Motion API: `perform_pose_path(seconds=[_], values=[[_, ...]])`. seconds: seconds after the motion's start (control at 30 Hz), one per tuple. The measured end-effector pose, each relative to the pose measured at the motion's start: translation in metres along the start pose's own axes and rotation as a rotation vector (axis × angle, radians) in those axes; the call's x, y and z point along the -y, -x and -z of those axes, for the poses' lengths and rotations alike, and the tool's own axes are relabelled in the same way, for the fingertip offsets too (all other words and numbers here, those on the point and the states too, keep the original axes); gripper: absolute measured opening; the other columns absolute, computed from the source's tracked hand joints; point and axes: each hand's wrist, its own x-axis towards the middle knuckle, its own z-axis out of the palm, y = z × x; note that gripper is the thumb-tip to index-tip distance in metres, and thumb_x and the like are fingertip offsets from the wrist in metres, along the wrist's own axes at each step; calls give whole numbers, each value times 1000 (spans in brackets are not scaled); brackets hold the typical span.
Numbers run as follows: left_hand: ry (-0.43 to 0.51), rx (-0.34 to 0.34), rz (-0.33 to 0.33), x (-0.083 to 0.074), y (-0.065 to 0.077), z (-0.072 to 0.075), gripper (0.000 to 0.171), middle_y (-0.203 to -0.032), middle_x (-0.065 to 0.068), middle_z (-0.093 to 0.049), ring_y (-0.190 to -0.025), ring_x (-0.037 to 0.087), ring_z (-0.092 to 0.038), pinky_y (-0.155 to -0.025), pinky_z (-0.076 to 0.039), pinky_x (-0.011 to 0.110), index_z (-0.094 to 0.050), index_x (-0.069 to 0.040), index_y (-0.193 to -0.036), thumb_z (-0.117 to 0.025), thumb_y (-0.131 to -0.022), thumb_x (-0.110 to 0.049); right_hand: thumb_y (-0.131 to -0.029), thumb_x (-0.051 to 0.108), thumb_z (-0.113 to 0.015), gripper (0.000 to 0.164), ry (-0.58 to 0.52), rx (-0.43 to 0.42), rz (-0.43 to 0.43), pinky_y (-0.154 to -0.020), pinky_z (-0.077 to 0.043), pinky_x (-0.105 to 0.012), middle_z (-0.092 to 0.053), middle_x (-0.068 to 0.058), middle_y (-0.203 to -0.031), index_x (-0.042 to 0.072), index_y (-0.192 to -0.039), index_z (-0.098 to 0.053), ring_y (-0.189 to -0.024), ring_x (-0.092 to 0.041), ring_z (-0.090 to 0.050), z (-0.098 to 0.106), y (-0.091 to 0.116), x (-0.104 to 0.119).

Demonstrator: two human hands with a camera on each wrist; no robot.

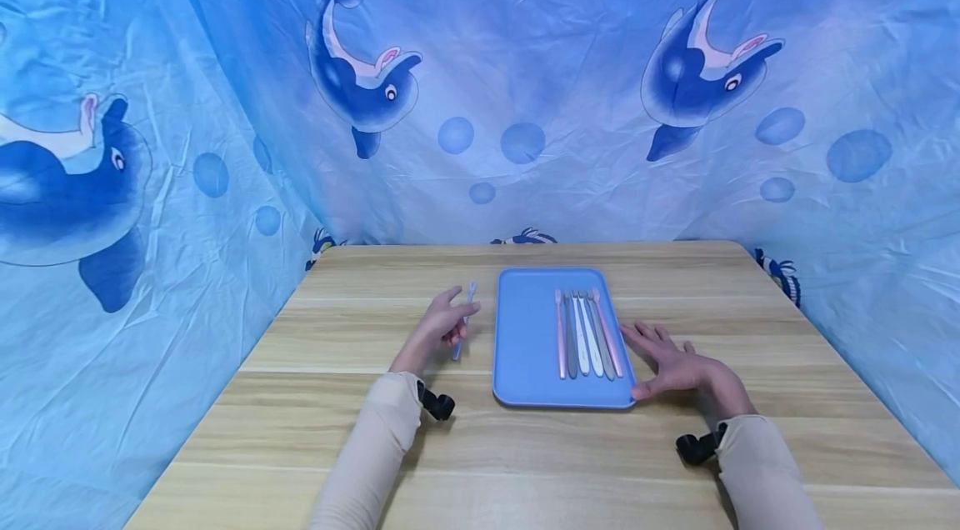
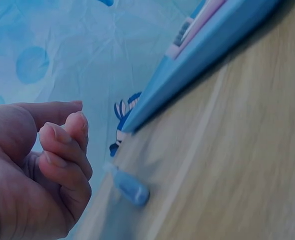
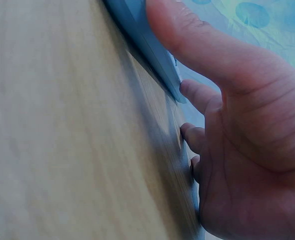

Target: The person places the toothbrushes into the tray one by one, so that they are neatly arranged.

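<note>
My left hand point(image 1: 441, 322) hovers beside a blue toothbrush point(image 1: 457, 350) that lies on the table, left of the tray. In the left wrist view the toothbrush point(image 2: 132, 189) is apart from the loosely bent fingers point(image 2: 67, 160), which hold nothing. A blue tray point(image 1: 525, 338) carries a row of several toothbrushes point(image 1: 583, 338) in pink, grey and white, side by side on its right half. At the tray's right side is my right hand point(image 1: 675, 367), fingers spread. Its thumb point(image 3: 187, 40) touches the near right corner and a finger reaches the right rim.
The wooden table point(image 1: 525, 472) extends around the tray on every side. Behind it and to the left hangs a blue curtain point(image 1: 480, 55) printed with dolphins. A small black camera point(image 1: 438, 405) sticks out from the left wrist, another point(image 1: 697, 448) from the right.
</note>
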Motion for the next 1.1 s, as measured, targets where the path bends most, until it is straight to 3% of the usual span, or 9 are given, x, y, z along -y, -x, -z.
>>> perform_pose_path(seconds=[0.83, 1.1], values=[[-98, 0, 84, 18, -5, 12, 86, -46, -4, -51, -35, 5, -42, -35, -35, 19, -11, -6, -161, -64, -97, -26, -74, 50, -83, 117, 14, 1, 7, -102, 9, -87, 1, -31, -165, 13, -162, -15, -147, -62, 12, 0, -1, -1], [-150, -6, 71, 20, -3, 11, 87, -47, -4, -50, -36, 6, -40, -34, -33, 20, -11, -2, -160, -65, -97, -26, -74, 50, -83, 117, 17, -4, 3, -102, 8, -87, 0, -32, -164, 12, -162, -15, -146, -63, 11, 0, -1, -1]])
